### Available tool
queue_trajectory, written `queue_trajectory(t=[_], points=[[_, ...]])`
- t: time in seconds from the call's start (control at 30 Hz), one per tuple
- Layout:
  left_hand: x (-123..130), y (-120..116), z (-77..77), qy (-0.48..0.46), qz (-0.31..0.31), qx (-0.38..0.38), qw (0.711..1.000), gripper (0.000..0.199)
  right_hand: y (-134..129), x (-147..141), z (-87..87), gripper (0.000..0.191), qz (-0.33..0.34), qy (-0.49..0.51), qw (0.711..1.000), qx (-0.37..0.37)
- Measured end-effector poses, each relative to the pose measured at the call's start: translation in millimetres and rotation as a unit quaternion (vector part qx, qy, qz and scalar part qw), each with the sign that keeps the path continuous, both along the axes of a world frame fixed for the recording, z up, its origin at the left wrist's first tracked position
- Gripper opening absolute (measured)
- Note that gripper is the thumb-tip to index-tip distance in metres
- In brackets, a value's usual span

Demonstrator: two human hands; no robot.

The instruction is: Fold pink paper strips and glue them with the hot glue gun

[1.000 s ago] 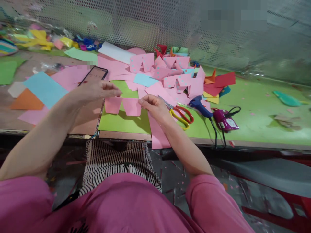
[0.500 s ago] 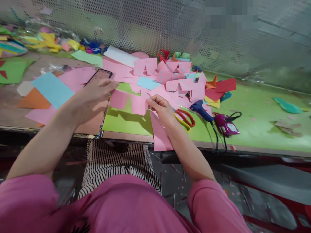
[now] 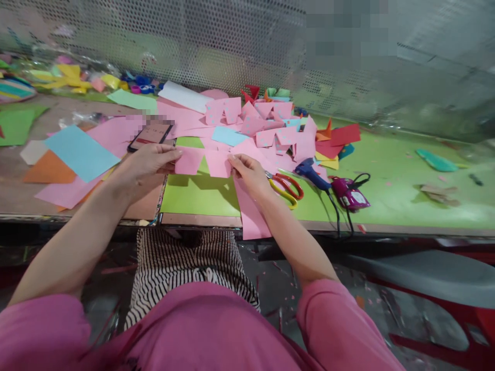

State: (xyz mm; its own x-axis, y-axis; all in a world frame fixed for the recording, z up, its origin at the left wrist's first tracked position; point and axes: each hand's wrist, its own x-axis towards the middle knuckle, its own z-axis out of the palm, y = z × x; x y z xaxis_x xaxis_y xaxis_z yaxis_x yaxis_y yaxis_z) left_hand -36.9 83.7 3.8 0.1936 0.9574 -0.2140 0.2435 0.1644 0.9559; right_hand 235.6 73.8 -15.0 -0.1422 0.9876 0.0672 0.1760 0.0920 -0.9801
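Observation:
Between my two hands a pink paper cutout point(image 3: 217, 164) is stretched out, a strip with a notch in its lower middle. My left hand point(image 3: 154, 161) pinches its left end; my right hand point(image 3: 247, 172) pinches the right end. Beneath it lies a lime green sheet point(image 3: 197, 198), with the cutout's shadow on it. Close to my left hand a phone point(image 3: 151, 135) rests on the table. Scissors point(image 3: 286, 189) with red and yellow handles lie right of my right hand. Past the cutout sits a pile of similar pink cutouts point(image 3: 276, 136) with blue dots.
A blue glue gun point(image 3: 313, 174) and a purple device point(image 3: 350, 195) with a black cord lie to the right. Blue paper point(image 3: 83, 154) and orange paper point(image 3: 50, 169) are at left. A perforated metal panel point(image 3: 232, 46) stands behind the table.
My left hand has come down and lies lower against the cutout's left end, with more of the phone showing. The cutout looks straighter and more level. The view has shifted slightly.

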Motion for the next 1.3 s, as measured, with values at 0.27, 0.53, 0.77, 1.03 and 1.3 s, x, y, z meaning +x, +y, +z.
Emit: queue_trajectory(t=[0.27, 0.53, 0.77, 1.03, 1.3], points=[[2, -8, 10.5, -0.032, -0.052, -0.016, 0.998, 0.053, -1, 0, 3.8, 0.038, 0.013, 0.013, 1.0, 0.005], [9, -11, 18.5, -0.04, -0.012, 0.015, 0.999, 0.059, -14, 8, 21.1, 0.033, 0.074, -0.051, 0.995, 0.035], [6, -19, 17.1, -0.032, -0.072, 0.08, 0.994, 0.066, -17, 14, 24.9, 0.038, 0.068, -0.098, 0.989, 0.09], [7, -26, 14.4, 0.044, -0.098, 0.148, 0.983, 0.067, -16, 18, 20.2, 0.014, 0.022, -0.188, 0.974, 0.127], [17, -64, -3.0, 0.361, -0.169, 0.296, 0.868, 0.06, -17, 31, 16.0, 0.027, 0.093, -0.219, 0.967, 0.093]])
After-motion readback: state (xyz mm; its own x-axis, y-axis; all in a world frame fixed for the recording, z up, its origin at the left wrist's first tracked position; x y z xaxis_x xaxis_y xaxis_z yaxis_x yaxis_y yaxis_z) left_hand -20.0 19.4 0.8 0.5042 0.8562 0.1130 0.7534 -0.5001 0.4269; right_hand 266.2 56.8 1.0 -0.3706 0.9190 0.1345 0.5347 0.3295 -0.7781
